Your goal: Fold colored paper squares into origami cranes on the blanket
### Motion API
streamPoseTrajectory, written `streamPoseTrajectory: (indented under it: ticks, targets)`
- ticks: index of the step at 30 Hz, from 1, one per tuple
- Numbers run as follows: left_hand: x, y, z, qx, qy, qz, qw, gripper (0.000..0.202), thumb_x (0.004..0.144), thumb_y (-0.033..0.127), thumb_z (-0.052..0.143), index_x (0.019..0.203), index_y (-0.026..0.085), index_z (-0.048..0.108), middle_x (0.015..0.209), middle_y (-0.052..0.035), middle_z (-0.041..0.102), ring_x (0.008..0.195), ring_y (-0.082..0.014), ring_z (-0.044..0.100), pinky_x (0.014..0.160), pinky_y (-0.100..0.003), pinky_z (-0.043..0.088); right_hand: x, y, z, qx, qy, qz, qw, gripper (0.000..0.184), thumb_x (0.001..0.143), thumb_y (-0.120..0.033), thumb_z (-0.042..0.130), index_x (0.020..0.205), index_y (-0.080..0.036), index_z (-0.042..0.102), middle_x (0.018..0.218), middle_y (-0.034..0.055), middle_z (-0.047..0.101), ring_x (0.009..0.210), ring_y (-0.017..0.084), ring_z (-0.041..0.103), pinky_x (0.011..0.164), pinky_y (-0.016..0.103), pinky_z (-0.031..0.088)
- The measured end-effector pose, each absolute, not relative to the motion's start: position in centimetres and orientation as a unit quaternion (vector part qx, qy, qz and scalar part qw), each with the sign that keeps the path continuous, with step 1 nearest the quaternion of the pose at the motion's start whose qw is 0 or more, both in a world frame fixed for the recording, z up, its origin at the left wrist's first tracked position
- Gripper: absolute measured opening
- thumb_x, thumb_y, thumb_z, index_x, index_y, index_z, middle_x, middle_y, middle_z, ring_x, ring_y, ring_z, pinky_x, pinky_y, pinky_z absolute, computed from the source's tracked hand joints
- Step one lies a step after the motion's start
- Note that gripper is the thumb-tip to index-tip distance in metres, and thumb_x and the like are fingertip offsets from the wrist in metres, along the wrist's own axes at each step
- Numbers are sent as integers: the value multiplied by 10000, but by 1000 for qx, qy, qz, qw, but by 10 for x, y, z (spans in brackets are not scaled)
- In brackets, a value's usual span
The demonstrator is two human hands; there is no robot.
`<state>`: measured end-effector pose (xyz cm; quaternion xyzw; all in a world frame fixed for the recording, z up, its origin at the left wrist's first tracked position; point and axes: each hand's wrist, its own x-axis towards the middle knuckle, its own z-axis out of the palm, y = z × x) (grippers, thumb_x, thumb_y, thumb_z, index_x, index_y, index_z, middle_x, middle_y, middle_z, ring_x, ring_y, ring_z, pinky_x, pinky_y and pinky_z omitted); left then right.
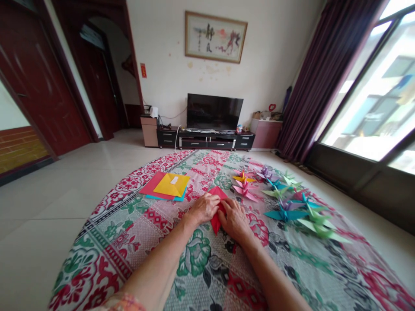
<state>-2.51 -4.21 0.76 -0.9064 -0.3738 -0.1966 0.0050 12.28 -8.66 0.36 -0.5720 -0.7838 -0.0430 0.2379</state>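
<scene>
Big round floral cloth [136, 242] is lying on the tiled floor [39, 216] and carrying everything; the TV [214, 111] and its stand are sitting far back by the wall, the window [372, 108] is running along the right.

A row of finished paper cranes [292, 203] is spreading over the cloth's right side, nearest ones just beside the right hand. A stack of flat sheets [168, 186] is lying to the left front, well apart from the hands.

Red paper [218, 207] is sitting mid-cloth, part folded, between both hands. Left hand [203, 208] is pressing flat on its left flap, fingers bent down on it. Right hand [234, 219] is pinning its right side, fingers laid flat over the paper, not pinching. So neither grip is closed round the paper; both are pressing it onto the cloth.

Judging the step: a crease is being set. Doing it well is meaning lining the paper's edges up first, keeping one hand pinning, and running a fingertip along the fold from the middle outward. The cloth is looking soft, so firm pressure is probably needed for a sharp line.

Room: open cloth is lying toward the person and to the left. Right side is crowded, so a sweeping right elbow or wrist could be knocking the cranes. The cloth's edge is well away from the hands.
</scene>
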Motion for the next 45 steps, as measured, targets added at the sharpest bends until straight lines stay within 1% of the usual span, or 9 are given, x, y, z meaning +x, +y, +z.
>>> streamPoseTrajectory:
  ticks: [6,11,15,18,23,28,36,40,45]
  targets:
    - [-29,-48,3,-912,-364,-183,34,273,886,203,371,1058,146,575,1146,-82,584,1091,-170,491,995,-344,349,120,-92,1,-576,-788,-49,214,367,874,-314,382,1210,-221,493,1260,85,488,1152,228,408,947,395,309]
    - [-30,-46,-1,-911,-364,-189,29,298,887,216,380,1119,138,550,1214,-84,552,1137,-166,470,1021,-339,333,118,-97,-3,-587,-784,-52,197,425,872,-336,377,1261,-179,449,1340,100,433,1238,254,340,983,432,277]
    - [-30,-44,-3,-909,-370,-191,17,295,879,210,397,1126,156,550,1212,-72,557,1125,-156,483,1024,-343,338,116,-101,-4,-590,-782,-48,195,437,874,-352,375,1270,-179,440,1373,105,399,1275,263,295,986,452,266]
    - [-30,-44,-3,-908,-369,-200,15,297,883,208,391,1131,159,547,1207,-68,560,1123,-156,485,1023,-350,341,116,-105,-1,-579,-788,-44,205,417,877,-349,369,1257,-198,449,1365,93,410,1269,260,301,979,453,271]
    - [-30,-45,-3,-908,-364,-206,17,290,901,219,365,1107,149,558,1185,-71,571,1117,-156,484,1017,-340,347,115,-112,4,-553,-805,-25,214,409,865,-364,389,1243,-223,458,1337,76,439,1251,250,322,974,421,284]
    - [-31,-45,-2,-911,-355,-211,18,299,916,234,342,1100,139,558,1176,-67,575,1121,-155,482,1029,-333,329,117,-113,5,-551,-807,-14,215,477,833,-384,435,1271,-195,425,1358,94,413,1263,266,301,987,432,267]
    - [-31,-44,-6,-904,-364,-225,9,304,910,229,361,1129,134,548,1182,-74,574,1118,-159,484,1023,-333,341,117,-113,4,-547,-808,3,219,562,812,-434,456,1310,-190,369,1371,108,391,1269,271,286,990,461,252]
    - [-31,-44,-6,-901,-366,-234,5,313,911,258,364,1130,145,556,1181,-68,579,1112,-161,491,1023,-337,345,121,-113,6,-532,-818,32,218,548,796,-365,457,1309,-193,369,1371,99,386,1262,253,292,1005,447,233]
    - [-31,-41,-11,-897,-366,-248,11,315,897,265,395,1128,143,571,1177,-74,589,1103,-181,504,1011,-353,369,130,-109,9,-507,-837,90,186,626,721,-270,468,1328,-184,342,1393,89,349,1289,242,240,1029,436,197]
